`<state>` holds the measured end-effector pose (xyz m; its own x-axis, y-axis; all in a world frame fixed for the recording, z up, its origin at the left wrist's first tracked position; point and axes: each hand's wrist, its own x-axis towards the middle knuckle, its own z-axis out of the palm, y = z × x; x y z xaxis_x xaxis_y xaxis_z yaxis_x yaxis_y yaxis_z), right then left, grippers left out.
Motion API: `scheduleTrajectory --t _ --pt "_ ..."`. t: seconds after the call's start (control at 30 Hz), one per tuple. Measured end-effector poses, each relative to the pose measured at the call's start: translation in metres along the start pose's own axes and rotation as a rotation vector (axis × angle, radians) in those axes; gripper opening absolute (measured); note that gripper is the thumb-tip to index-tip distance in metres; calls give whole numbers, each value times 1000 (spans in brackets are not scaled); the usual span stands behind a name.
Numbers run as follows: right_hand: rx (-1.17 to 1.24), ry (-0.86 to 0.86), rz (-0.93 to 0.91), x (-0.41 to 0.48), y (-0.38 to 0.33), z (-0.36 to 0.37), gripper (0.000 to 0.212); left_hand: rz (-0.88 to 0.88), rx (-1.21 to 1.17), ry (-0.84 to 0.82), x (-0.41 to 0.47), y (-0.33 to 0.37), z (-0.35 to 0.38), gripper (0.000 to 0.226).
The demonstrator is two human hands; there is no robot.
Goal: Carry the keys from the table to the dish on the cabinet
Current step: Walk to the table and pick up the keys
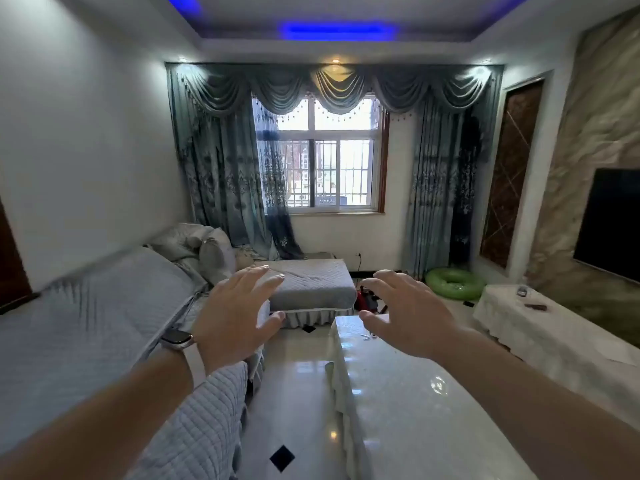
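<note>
Two hands reach forward, both spread and holding nothing. The left hand, a watch on its wrist, hangs over the sofa edge. The right hand hovers above the glossy bench, partly covering small pale things at its far end; whether these are the keys is unclear. The cabinet at right carries two small blurred objects.

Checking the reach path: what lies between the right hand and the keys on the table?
Nothing. In the head view, the open right hand hovers just above the small keys; only bare glossy table lies there.
</note>
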<state>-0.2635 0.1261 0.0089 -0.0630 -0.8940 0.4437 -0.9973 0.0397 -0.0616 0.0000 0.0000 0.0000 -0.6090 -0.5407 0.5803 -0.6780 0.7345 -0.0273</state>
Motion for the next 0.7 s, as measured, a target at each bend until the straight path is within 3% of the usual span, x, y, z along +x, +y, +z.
scheduleTrajectory --t 0.3,0.7 --pt "-53 6 -47 -13 21 4 70 38 59 -1 -2 23 13 62" --pt "-9 -85 -120 -22 24 52 63 -78 -13 -23 -36 41 51 56"
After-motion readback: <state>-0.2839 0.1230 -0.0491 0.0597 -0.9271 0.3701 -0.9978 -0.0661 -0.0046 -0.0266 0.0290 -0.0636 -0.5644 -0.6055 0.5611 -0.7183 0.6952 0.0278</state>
